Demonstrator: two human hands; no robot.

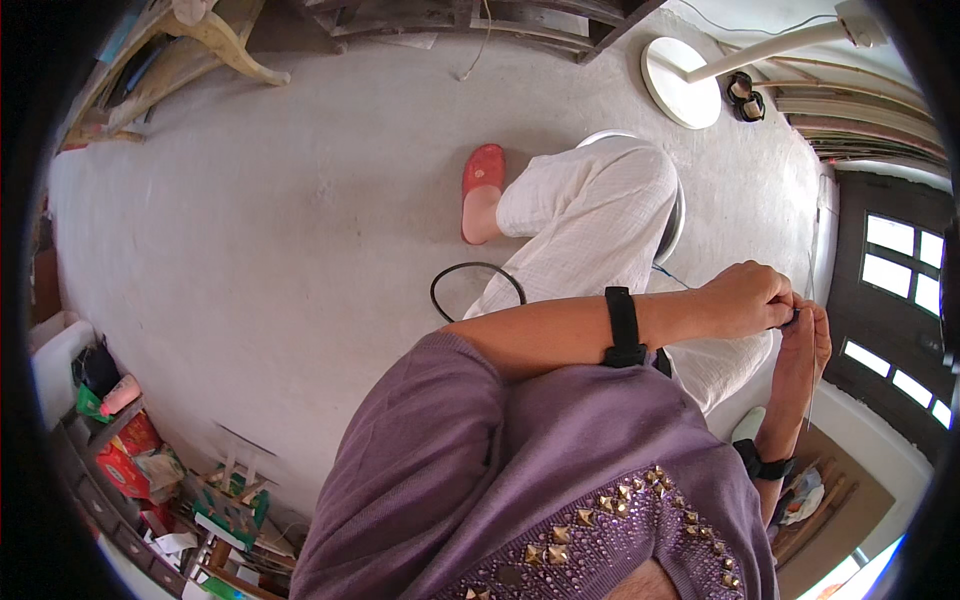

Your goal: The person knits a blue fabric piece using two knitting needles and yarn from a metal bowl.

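Note:
Both my hands meet at the right of the view, out beyond my knees. My left hand [750,300] reaches across my body, its fingertips pinching a small dark piece [790,319] that is mostly hidden. Against those fingertips, my right hand [806,341] is closed on a thin, needle-like rod [811,375]. The rod runs nearly up and down in the picture, past the fingers at both ends. A thin blue strand [667,275] emerges by my knee and passes behind my left wrist. Black bands circle both wrists.
A black loop [477,264] shows beside my white-trousered leg. Behind the knee is a round metallic rim [681,217]. A white round stand base [681,82] is on the concrete floor ahead, near bamboo poles [855,90]. Cluttered shelving [112,480] stands at lower left, a dark door [892,300] at right.

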